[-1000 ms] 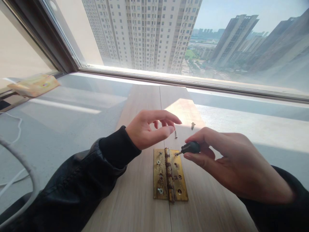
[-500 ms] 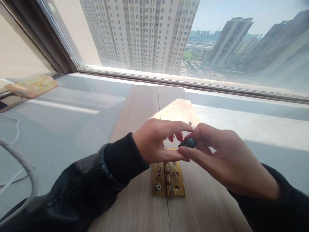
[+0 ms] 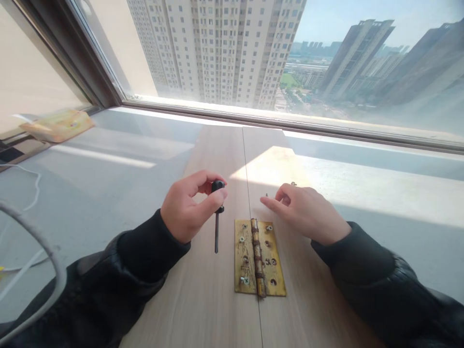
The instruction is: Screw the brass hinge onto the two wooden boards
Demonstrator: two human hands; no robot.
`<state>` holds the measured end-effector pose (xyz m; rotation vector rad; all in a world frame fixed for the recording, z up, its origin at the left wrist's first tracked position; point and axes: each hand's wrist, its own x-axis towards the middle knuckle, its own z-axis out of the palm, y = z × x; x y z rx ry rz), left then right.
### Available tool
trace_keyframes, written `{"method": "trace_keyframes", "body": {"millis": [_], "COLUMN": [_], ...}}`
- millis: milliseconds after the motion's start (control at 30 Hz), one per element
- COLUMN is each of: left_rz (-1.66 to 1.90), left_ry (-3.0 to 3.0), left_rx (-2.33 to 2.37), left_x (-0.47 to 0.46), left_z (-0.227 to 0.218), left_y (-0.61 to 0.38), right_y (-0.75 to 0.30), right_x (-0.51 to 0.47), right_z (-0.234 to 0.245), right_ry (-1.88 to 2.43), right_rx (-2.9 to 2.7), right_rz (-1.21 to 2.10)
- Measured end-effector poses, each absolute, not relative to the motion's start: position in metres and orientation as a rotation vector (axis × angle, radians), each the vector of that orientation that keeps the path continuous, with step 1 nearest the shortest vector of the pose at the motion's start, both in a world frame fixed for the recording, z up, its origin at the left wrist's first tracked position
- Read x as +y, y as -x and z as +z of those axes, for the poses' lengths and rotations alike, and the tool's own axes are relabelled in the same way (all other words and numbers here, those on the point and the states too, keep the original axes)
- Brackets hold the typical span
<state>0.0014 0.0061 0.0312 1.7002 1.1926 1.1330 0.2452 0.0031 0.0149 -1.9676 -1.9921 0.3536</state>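
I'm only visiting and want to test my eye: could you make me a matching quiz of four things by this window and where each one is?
Things:
1. screwdriver
2. hinge
3. loose screw
4. yellow packet

Places:
A. far left on the ledge
B. flat across the seam between two boards
C. gripped in the left hand, tip down
D. just off the right hand's fingertip

Pairs: 1-C, 2-B, 3-D, 4-A

Head camera, one view
It looks forward and down, close over the brass hinge [image 3: 259,256] on the wooden boards [image 3: 217,299], toward the window [image 3: 253,48].
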Motion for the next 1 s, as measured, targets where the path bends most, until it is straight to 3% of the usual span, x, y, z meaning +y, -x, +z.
{"method": "trace_keyframes", "body": {"millis": [233, 733, 1000], "left_rz": [1.135, 1.173, 1.201], "left_ry": [-1.437, -1.397, -1.401], "left_rx": [1.372, 1.258, 1.265], "left_x": [0.004, 0.028, 0.026], "left_z": [-0.005, -0.015, -0.016], "left_y": [0.043, 0.04, 0.045], "right_y": [-0.253, -0.249, -0.25], "right_x": [0.006, -0.009, -0.049], "right_z": [0.009, -0.003, 0.004], "right_ry": [1.798, 1.51, 1.407], "right_rx": [-1.914, -1.309, -1.468], "right_rz": [0.496, 0.713, 0.676]}}
